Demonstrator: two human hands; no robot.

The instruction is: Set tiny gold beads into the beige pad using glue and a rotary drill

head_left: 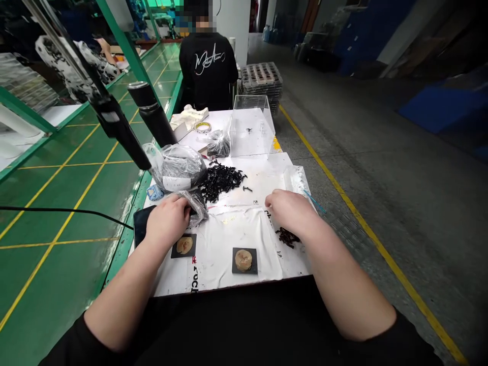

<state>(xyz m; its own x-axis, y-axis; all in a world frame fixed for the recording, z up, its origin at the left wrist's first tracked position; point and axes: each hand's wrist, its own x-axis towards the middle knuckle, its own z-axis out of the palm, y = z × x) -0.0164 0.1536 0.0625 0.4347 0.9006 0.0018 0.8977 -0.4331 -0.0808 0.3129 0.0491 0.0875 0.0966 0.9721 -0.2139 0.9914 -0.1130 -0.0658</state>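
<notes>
My left hand (168, 217) is closed at the mouth of a small clear plastic bag (197, 211), its curled fingertips against the plastic. What lies between those fingers is hidden. My right hand (292, 209) hovers over the right side of the white cloth (244, 229), fingers pinched together; anything in them is too small to make out. Small black plastic parts (221, 182) lie in a heap beyond my hands, with one single part (247, 188) apart from it. Dark brownish pieces (286, 237) lie under my right wrist. Two dark square pads bear round tan lumps (243, 260) (184, 245).
A large filled plastic bag (177, 165), a tape roll (203, 127) and a clear acrylic box (251, 127) stand farther back. A black bottle (156, 114) and a dark pole (122, 132) rise at the left. A phone (142, 223) lies by my left wrist. A person in black (208, 66) sits ahead.
</notes>
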